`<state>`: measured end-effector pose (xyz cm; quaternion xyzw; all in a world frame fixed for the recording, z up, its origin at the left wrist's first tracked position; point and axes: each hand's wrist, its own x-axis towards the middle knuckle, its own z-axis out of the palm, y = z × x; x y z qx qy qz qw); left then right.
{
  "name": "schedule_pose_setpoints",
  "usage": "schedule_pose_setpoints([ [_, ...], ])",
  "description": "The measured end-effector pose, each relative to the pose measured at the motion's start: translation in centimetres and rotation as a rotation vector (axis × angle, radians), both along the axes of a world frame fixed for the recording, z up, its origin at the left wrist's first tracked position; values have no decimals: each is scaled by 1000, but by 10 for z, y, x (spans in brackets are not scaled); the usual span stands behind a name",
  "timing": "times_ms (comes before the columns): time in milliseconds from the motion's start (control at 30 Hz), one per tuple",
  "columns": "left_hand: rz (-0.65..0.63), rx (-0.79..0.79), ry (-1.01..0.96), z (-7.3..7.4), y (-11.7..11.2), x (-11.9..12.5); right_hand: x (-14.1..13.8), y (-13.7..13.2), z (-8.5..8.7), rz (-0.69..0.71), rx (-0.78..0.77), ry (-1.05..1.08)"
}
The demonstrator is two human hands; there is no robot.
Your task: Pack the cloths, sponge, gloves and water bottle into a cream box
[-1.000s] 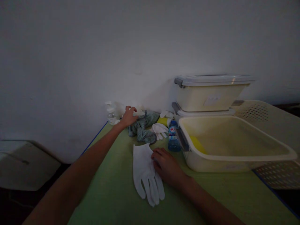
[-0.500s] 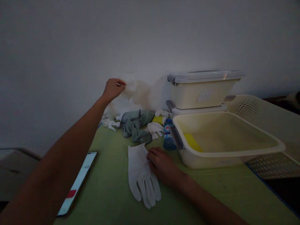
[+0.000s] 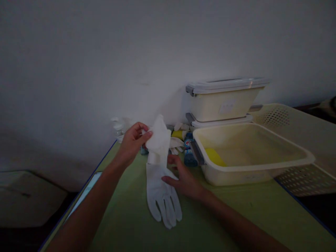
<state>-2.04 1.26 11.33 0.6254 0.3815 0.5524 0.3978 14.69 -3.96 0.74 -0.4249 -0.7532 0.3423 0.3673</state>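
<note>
My left hand (image 3: 135, 141) pinches the edge of a white glove (image 3: 159, 140) between thumb and fingers. This glove hangs over the wrist end of another white glove (image 3: 161, 192), which lies flat on the green table with its fingers pointing towards me. My right hand (image 3: 181, 176) is open at the right side of the gloves, thumb over the flat one and the other fingers near the hanging one. Whether those fingers touch it, I cannot tell. A further white glove (image 3: 176, 142) and a blue bottle (image 3: 189, 150) are just behind my right hand.
An open cream bin (image 3: 252, 168) holding a yellow item (image 3: 215, 157) stands on the right. Behind it a lidded box (image 3: 223, 105) is stacked on another lid, beside a perforated basket (image 3: 278, 117). A phone (image 3: 86, 189) lies at the left edge; pump bottles (image 3: 118, 127) stand near the wall.
My left hand has come down and right from near the wall, bringing the blurred white glove over the flat one. My right hand's thumb and fingers have spread apart.
</note>
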Motion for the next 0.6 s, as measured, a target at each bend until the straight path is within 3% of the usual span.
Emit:
schedule_pose_setpoints([
  [133,-7,-159,-31,-37,-20,7,-6,0,7,156,-276,543],
  [200,21,-183,-54,-50,-21,7,-7,-2,13,140,-433,762],
  [367,61,-232,-135,-63,-18,-4,-1,1,15,25,-512,742],
  [600,-38,-331,-268,-59,-20,-10,1,4,11,-3,-521,754],
])
